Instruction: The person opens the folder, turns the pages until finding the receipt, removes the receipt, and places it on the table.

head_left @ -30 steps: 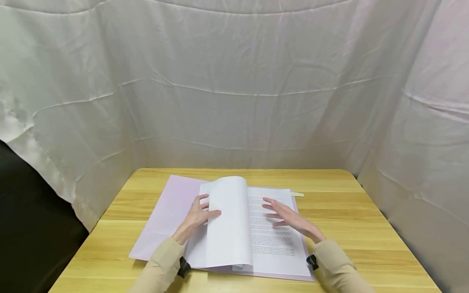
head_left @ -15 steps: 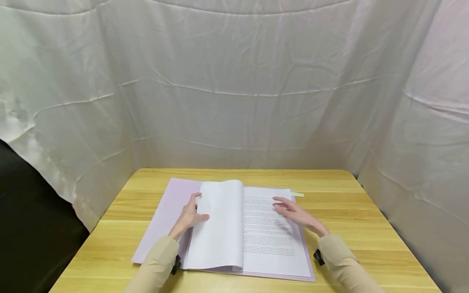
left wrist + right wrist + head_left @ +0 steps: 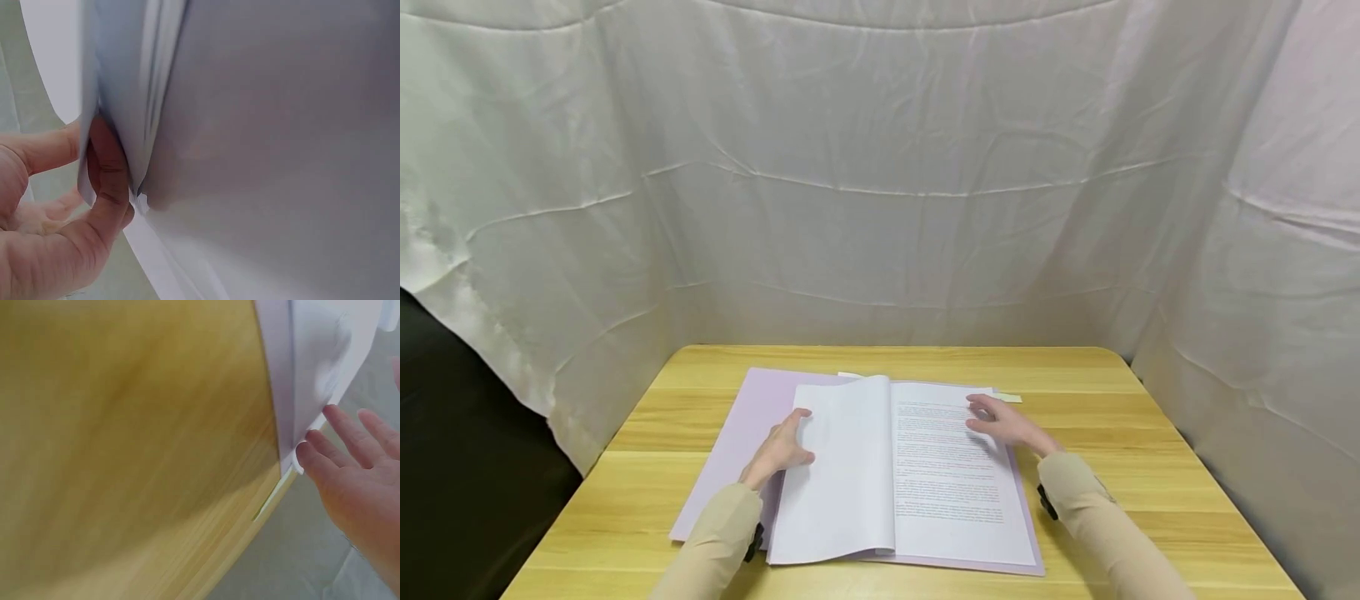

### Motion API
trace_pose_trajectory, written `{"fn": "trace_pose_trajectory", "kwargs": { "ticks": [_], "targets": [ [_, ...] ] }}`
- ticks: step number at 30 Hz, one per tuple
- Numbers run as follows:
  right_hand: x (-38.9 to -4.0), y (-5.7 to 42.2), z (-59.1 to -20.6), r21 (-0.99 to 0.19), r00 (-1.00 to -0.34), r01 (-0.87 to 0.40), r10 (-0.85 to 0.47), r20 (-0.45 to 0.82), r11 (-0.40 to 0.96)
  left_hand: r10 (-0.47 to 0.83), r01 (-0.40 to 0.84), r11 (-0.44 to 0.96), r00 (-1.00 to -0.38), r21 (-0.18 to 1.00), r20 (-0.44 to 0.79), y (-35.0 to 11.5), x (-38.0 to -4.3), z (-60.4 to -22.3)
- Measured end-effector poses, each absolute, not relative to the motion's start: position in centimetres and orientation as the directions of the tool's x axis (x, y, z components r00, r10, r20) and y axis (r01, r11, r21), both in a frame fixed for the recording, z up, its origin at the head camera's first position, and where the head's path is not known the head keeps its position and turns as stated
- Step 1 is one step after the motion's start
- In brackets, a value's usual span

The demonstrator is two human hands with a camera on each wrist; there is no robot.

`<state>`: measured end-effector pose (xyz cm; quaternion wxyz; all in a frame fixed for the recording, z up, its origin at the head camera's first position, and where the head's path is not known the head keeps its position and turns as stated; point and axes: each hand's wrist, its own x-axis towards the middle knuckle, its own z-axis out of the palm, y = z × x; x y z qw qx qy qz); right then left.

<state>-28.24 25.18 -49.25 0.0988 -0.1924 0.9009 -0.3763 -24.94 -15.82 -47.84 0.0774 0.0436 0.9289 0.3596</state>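
A lilac folder [image 3: 733,450] lies spread on the table, with a stack of white paper in it. Turned-over sheets [image 3: 842,467] curve to the left from the middle, their visible side blank. My left hand [image 3: 778,446] pinches the left edge of these sheets; in the left wrist view the thumb is on one side and the fingers [image 3: 109,181] are behind the paper. To the right lies a printed page [image 3: 947,467] full of text lines. Over its upper right part is my right hand [image 3: 1003,421], fingers extended and fingertips close to the paper's edge in the right wrist view.
The wooden table [image 3: 1112,483] carries the folder near its front edge. A pale yellow-green tab [image 3: 1007,397] sticks out at the folder's upper right. Grey-white cloth [image 3: 887,208] hangs behind and at both sides, with something black [image 3: 460,467] at the far left.
My left hand has moved left and toward me, drawing the turned sheets over so they lie flatter. The right hand has shifted slightly right and away, toward the page's upper right corner.
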Motion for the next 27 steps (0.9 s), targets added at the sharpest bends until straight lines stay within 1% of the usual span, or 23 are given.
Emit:
{"fn": "trace_pose_trajectory", "kwargs": {
  "ticks": [6, 8, 12, 15, 18, 22, 27],
  "targets": [
    [-29.3, 25.0, -49.6, -0.663, -0.917, -0.276, -0.398, -0.035, 0.695, 0.144, 0.039, 0.767, -0.983, 0.64, -0.113, -15.6, -24.7, -47.7],
    [-29.6, 25.0, -49.6, -0.66, -0.92, -0.278, -0.391, -0.026, 0.698, 0.148, 0.059, 0.777, -0.985, 0.627, -0.09, -15.5, -24.7, -47.7],
    [-30.2, 24.9, -49.8, -0.672, -0.937, -0.238, -0.347, -0.031, 0.702, 0.168, 0.096, 0.783, -0.984, 0.614, -0.059, -15.4, -24.8, -47.9],
    [-30.5, 24.8, -50.0, -0.666, -0.95, -0.203, -0.309, -0.043, 0.718, 0.228, 0.135, 0.762, -0.971, 0.633, -0.067, -15.3, -25.1, -48.1],
    [-30.8, 24.8, -50.1, -0.655, -0.958, -0.188, -0.285, -0.043, 0.731, 0.317, 0.176, 0.72, -0.944, 0.672, -0.092, -15.3, -25.3, -48.3],
    [-31.1, 25.0, -50.2, -0.631, -0.96, -0.207, -0.28, -0.016, 0.747, 0.42, 0.226, 0.677, -0.9, 0.7, -0.116, -15.2, -25.5, -48.5],
    [-31.6, 25.1, -50.3, -0.596, -0.96, -0.24, -0.278, 0.03, 0.766, 0.454, 0.237, 0.666, -0.881, 0.707, -0.133, -15.1, -25.5, -48.7]
  ]
}}
